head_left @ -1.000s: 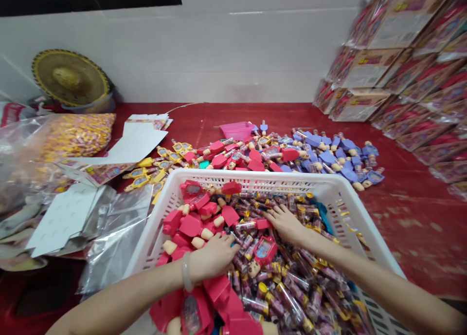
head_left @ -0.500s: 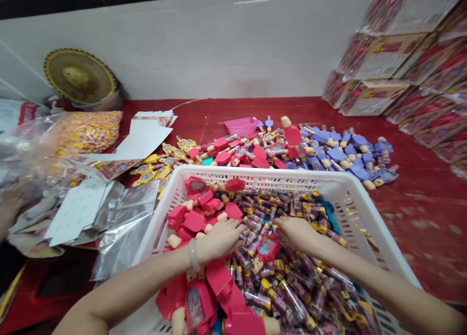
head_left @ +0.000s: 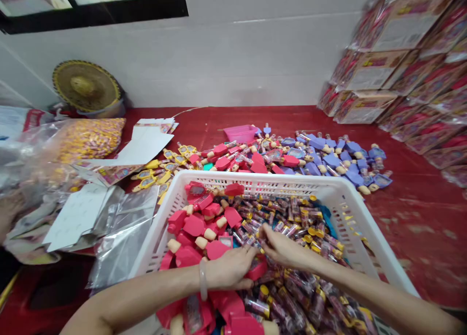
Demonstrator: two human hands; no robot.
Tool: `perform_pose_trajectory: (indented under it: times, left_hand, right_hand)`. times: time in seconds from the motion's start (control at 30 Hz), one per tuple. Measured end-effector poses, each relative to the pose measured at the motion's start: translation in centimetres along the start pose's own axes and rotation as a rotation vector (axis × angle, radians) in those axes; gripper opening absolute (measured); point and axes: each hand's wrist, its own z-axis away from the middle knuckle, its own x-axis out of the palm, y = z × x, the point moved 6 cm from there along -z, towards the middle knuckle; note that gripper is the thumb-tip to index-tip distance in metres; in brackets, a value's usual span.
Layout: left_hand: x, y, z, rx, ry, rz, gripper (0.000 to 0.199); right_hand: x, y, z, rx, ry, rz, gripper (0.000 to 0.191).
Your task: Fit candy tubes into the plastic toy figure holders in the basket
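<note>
A white plastic basket [head_left: 255,180] holds a heap of small toy-shaped candy packs. My left hand [head_left: 229,268], with a pale bangle [head_left: 203,279] on its wrist, rests over the pile of tubes with yellow caps [head_left: 295,296]. My right hand [head_left: 280,251] reaches in beside it, and the two sets of fingertips nearly meet among the tubes. Pink figure-shaped pieces [head_left: 193,225] fill the basket's left side. A pink piece [head_left: 257,270] lies just under my left fingers. Whether either hand holds a tube is hidden.
Yellow, pink and blue toy packs [head_left: 292,155] lie heaped on the red table [head_left: 412,213] beyond the basket. Stacked cartons [head_left: 368,71] stand at right. Plastic bags, white card blanks [head_left: 76,217] and a co-worker's hand [head_left: 7,213] are at left.
Both my hands have moved closer together and lower in the basket, with the fingertips now almost meeting. The view has shifted slightly.
</note>
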Motion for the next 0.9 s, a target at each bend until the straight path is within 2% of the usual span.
perform_pose_trajectory:
  times: [0.1, 0.13, 0.2, 0.33, 0.4, 0.53, 0.67, 0.73, 0.8, 0.9]
  left_hand:
    - [-2.2, -1.5, 0.0, -0.179, 0.141, 0.355, 0.039]
    - [-3.2, -1.9, 0.0, -0.217, 0.176, 0.419, 0.032]
    - [-5.1, -2.2, 0.1, -0.236, 0.206, 0.479, 0.031]
    - [-8.1, -1.2, 0.8, -0.185, 0.228, 0.773, 0.042]
    - [-8.8, -0.4, 1.2, -0.142, 0.242, 0.805, 0.044]
    - [-9.5, 0.5, 1.9, -0.070, 0.304, 0.556, 0.039]
    - [-9.3, 0.6, 2.3, -0.108, 0.257, 0.436, 0.037]
    - [-9.0, 0.4, 2.5, -0.157, 0.218, 0.477, 0.040]
    - [-8.2, 0.2, 2.6, -0.235, 0.116, 0.591, 0.046]
    - [-7.1, 0.4, 2.9, -0.307, -0.019, 0.730, 0.051]
  right_hand:
    - [-3.4, -0.5, 0.1, -0.018, 0.185, -0.151, 0.037]
    - [-4.5, -0.6, 0.2, -0.025, 0.226, -0.155, 0.042]
    - [-6.0, -0.8, 0.5, -0.041, 0.273, -0.120, 0.047]
    - [-6.7, -1.7, 1.1, -0.166, 0.284, -0.043, 0.046]
    - [-6.4, -2.5, 1.3, -0.258, 0.296, 0.002, 0.046]
    - [-5.5, -3.4, 1.8, -0.330, 0.300, 0.108, 0.039]
    - [-4.9, -4.2, 2.5, -0.407, 0.333, 0.190, 0.026]
    - [-4.9, -4.8, 3.1, -0.478, 0.408, 0.304, 0.024]
    - [-4.8, -5.7, 3.8, -0.567, 0.487, 0.432, 0.027]
    - [-4.7, -7.0, 4.7, -0.683, 0.518, 0.558, 0.028]
